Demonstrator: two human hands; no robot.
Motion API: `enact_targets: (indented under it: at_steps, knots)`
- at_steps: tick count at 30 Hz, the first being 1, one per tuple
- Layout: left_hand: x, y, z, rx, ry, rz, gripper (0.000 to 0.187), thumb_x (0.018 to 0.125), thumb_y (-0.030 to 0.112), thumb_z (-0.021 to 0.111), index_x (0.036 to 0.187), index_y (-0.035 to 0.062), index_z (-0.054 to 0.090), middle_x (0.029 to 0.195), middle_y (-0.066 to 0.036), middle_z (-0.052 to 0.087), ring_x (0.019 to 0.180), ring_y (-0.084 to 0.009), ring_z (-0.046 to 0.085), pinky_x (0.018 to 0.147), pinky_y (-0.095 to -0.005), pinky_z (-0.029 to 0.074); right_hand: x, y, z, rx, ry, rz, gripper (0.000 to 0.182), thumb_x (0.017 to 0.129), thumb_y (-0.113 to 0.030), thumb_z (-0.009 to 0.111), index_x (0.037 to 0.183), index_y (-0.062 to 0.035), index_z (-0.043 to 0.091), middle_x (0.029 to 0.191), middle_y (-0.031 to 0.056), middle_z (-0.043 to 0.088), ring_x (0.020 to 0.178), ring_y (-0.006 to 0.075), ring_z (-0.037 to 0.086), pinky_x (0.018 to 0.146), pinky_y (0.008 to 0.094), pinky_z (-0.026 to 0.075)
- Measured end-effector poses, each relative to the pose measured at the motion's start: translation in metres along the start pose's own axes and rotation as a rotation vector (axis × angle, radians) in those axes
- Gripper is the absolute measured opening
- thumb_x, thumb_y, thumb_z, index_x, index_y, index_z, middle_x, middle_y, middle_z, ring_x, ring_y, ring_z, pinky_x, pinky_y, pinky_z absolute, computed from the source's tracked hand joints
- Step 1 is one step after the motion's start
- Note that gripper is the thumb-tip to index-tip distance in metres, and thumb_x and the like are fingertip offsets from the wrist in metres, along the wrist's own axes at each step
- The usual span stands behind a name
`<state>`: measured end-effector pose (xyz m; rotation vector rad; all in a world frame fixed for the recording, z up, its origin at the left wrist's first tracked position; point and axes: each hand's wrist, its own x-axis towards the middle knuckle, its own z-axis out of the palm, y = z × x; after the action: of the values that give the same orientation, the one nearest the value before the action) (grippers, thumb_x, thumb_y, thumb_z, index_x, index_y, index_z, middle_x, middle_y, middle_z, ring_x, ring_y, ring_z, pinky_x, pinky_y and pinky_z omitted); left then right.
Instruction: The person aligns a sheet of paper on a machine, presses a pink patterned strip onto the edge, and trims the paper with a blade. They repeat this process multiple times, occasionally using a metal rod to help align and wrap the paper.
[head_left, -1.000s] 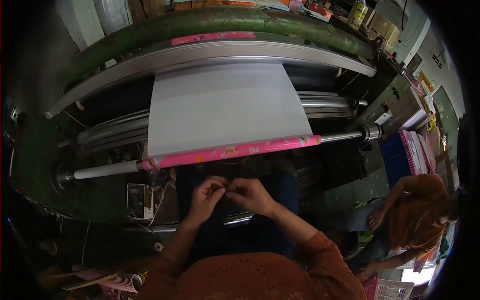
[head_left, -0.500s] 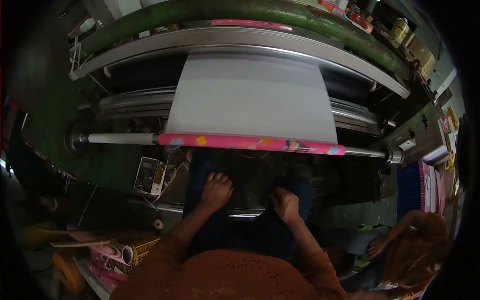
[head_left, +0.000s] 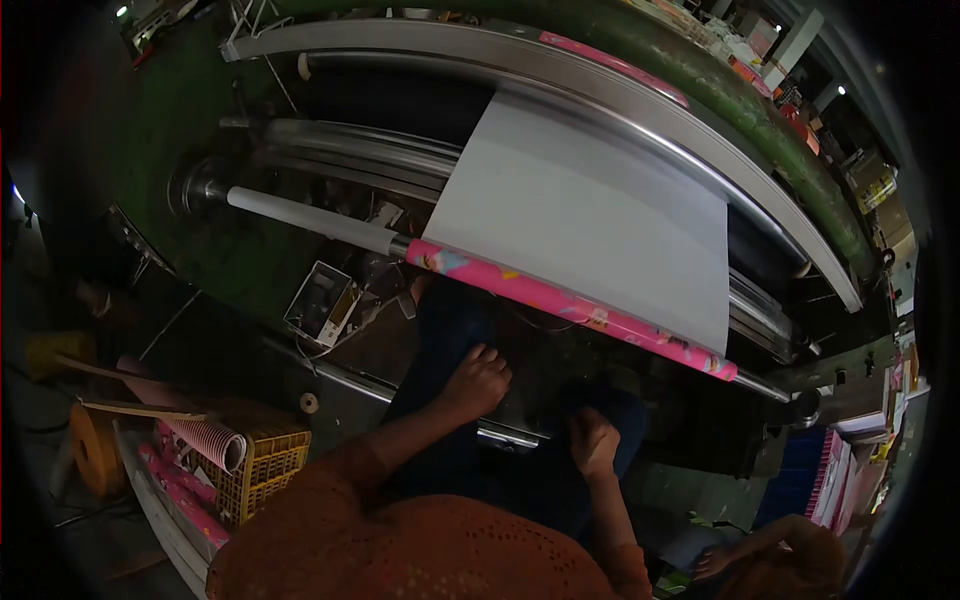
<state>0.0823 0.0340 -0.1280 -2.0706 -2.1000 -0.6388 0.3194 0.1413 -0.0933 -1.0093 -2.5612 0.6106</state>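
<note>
My left hand [head_left: 476,380] rests on my left thigh, fingers curled, holding nothing that I can see. My right hand [head_left: 593,442] lies closed on my right knee, apart from the left. Just beyond my knees a pink patterned paper roll [head_left: 570,305] sits on a white shaft [head_left: 305,222] of the green winding machine [head_left: 180,130]. A white sheet of paper [head_left: 590,215] runs from a curved steel bar [head_left: 600,90] down onto the roll. Neither hand touches the roll.
A yellow crate [head_left: 262,460] with rolled pink paper [head_left: 195,430] stands at my lower left. A small control box [head_left: 320,300] hangs on the machine front. Another person [head_left: 770,560] in orange crouches at the lower right beside stacked pink sheets [head_left: 835,475].
My hands were joined in front of me, fingers working together; they parted and settled on my legs. The view has swung left, so the machine now appears tilted.
</note>
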Motion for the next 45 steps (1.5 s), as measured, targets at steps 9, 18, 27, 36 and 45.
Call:
enact_targets:
  at_steps: [9, 18, 27, 36, 45]
  knots:
    - [0.010, -0.006, -0.014, -0.341, -0.031, -0.107, 0.015, 0.078, 0.021, 0.068, 0.083, 0.0091, 0.060, 0.091, -0.006, 0.058, 0.091, -0.0248, 0.057, 0.084, -0.0402, 0.045, 0.123, -0.136, -0.108, 0.428, -0.093, -0.189, 0.005, 0.081, -0.001, 0.067, 0.086, 0.0010, 0.065, 0.071, 0.0095, 0.063, 0.062, 0.0162, 0.059, 0.059, 0.0272, 0.048]
    - [0.061, -0.015, -0.136, -0.087, 0.494, 0.091, 0.041, 0.079, 0.029, 0.069, 0.111, 0.0033, 0.061, 0.115, -0.014, 0.057, 0.114, -0.0289, 0.050, 0.098, -0.0468, 0.039, 0.303, -0.204, -0.016, 0.216, -0.118, -0.425, 0.011, 0.083, -0.012, 0.065, 0.086, -0.0012, 0.066, 0.074, 0.0143, 0.066, 0.066, 0.0262, 0.064, 0.064, 0.0338, 0.051]
    - [0.085, -0.058, -0.151, 0.147, 0.127, 0.023, 0.043, 0.073, 0.045, 0.069, 0.089, 0.0070, 0.058, 0.086, -0.006, 0.053, 0.087, -0.0207, 0.051, 0.078, -0.0352, 0.039, 0.316, -0.219, -0.003, -0.122, -0.145, -0.620, 0.008, 0.073, -0.009, 0.061, 0.079, -0.0061, 0.066, 0.074, 0.0162, 0.066, 0.074, 0.0358, 0.065, 0.065, 0.0437, 0.052]
    - [0.093, -0.053, -0.156, 0.164, 0.098, 0.066, 0.046, 0.068, 0.044, 0.074, 0.088, 0.0075, 0.056, 0.087, -0.007, 0.055, 0.083, -0.0255, 0.054, 0.072, -0.0377, 0.041, 0.297, -0.156, -0.055, -0.369, -0.203, -0.653, 0.008, 0.068, -0.010, 0.066, 0.075, -0.0070, 0.067, 0.079, 0.0137, 0.067, 0.075, 0.0326, 0.066, 0.069, 0.0406, 0.054]
    - [0.090, -0.062, -0.156, 0.331, 0.037, 0.096, 0.047, 0.062, 0.023, 0.080, 0.097, 0.0062, 0.053, 0.091, -0.011, 0.056, 0.083, -0.0303, 0.056, 0.072, -0.0424, 0.045, 0.200, 0.099, -0.266, -0.866, -0.310, -0.333, 0.009, 0.078, -0.014, 0.059, 0.078, -0.0062, 0.062, 0.076, 0.0146, 0.063, 0.075, 0.0356, 0.063, 0.068, 0.0447, 0.050]
